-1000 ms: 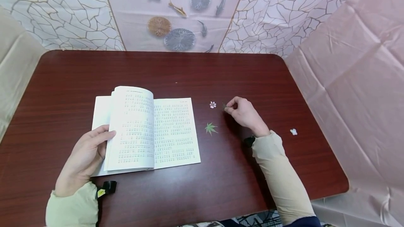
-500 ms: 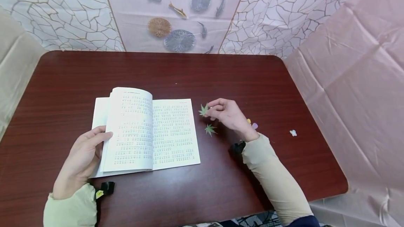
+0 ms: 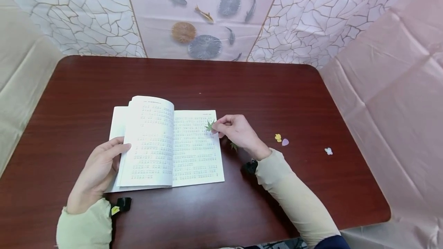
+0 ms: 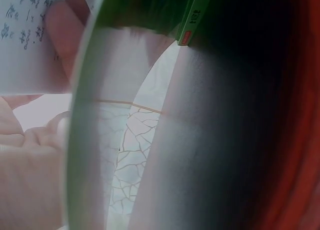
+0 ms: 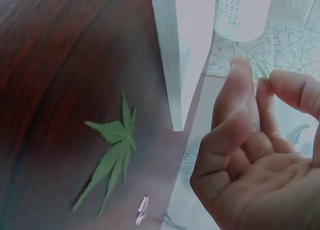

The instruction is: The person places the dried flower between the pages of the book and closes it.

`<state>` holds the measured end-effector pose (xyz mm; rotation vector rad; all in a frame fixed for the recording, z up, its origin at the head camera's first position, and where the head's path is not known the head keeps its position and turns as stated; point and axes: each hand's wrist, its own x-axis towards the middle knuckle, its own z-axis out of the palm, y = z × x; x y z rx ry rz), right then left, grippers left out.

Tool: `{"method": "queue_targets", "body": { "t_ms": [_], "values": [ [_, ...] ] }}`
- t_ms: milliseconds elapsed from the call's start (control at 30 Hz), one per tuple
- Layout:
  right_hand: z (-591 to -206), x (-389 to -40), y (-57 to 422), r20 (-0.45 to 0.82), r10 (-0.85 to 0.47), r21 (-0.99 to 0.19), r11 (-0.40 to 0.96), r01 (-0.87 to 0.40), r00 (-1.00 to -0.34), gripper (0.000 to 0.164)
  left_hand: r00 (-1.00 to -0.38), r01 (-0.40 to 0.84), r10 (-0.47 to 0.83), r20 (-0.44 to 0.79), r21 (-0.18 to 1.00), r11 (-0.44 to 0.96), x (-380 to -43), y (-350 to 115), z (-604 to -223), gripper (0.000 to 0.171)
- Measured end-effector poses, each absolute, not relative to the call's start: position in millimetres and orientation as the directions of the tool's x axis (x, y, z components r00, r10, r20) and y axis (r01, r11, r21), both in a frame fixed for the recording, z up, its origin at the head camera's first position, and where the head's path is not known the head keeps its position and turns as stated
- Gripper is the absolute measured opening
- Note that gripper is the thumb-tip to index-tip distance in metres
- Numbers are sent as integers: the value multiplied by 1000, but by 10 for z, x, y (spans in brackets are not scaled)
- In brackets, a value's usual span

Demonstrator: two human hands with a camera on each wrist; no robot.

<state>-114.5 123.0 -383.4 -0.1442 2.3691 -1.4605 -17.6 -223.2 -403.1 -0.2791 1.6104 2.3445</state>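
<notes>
An open book with printed pages lies on the table left of centre. My left hand grips the left-side pages at their outer edge, thumb on top, holding a lifted sheaf of them curved upward. Between thumb and fingertips my right hand pinches a small green maple leaf over the upper outer part of the right page. A second maple leaf lies on the table beside the book; in the head view my right hand partly covers it. Near it in the right wrist view is a small pink flower.
To the right of my right hand lie a yellow flower and a purple petal. Farther right is a white flower. Patterned cloth hangs behind the dark red table.
My right hand has carried the maple leaf leftward from beyond the pink flower to over the right page, uncovering the yellow flower and purple petal. My left hand keeps its hold on the pages.
</notes>
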Motion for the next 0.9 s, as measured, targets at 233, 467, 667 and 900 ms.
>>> {"method": "queue_targets", "body": {
  "t_ms": [233, 467, 667, 900],
  "values": [
    [-3874, -1185, 1254, -249, -279, -839, 540, 62, -928, 17, -945, -327, 133, -299, 882, -338, -194, -2212, -4037, 17],
    [-3876, -1221, 1172, -172, -427, -740, 650, -170, -887, 16, -943, -331, 137, -302, 882, -335, -200, -2212, -4049, 19],
    [-3868, -1224, 1059, -144, -473, -716, 656, -238, -869, 17, -941, -339, 142, -308, 880, -332, -201, -2225, -4061, 16],
    [-3929, -1220, 971, -178, -454, -668, 708, -232, -873, 16, -918, -368, 148, -367, 930, 24, -248, -2342, -3992, 41]
  ]
}}
